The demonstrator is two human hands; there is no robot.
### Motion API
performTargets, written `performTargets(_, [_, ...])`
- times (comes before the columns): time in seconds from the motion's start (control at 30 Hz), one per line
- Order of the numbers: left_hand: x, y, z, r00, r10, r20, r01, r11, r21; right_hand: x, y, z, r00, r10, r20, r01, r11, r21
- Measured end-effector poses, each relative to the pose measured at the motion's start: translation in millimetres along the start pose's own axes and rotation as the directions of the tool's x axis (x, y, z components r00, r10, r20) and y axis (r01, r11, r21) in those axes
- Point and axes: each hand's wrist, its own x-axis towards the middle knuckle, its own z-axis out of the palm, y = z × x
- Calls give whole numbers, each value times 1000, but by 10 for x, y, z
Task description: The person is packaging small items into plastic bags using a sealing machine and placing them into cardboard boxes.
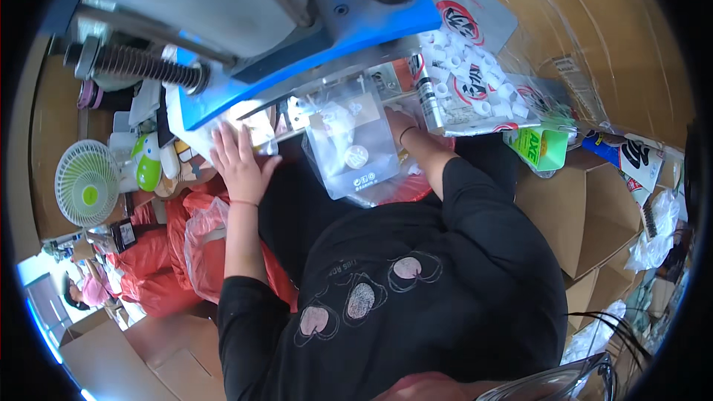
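Below a blue press (401, 26) with thick coil springs, my left hand (240, 162) lies with its fingers spread at the left front edge of the machine, holding nothing. A translucent printed plastic sheet or pouch (334, 171) hangs over the front of the machine between my hands. My right hand (402, 122) reaches in at the right side of this plastic, wearing a dark band on the wrist. Its fingers are mostly hidden, so what they touch does not show. Under the plastic, a red plastic-lined container (405, 191) sits near my lap.
Many small white plastic rings (483, 108) lie on a printed sheet to the right, beside a green cut container (541, 148). Open cardboard boxes (553, 212) stand at my right. At left are a white-green fan (87, 183) and red plastic bags (152, 267). Another person (93, 289) sits far left.
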Motion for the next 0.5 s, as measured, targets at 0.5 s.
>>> performTargets(0.5, [-45, -36, 112, 997, -23, 68, 22, 1000, 16, 578, 235, 1278, 991, -119, 61, 129, 971, -202])
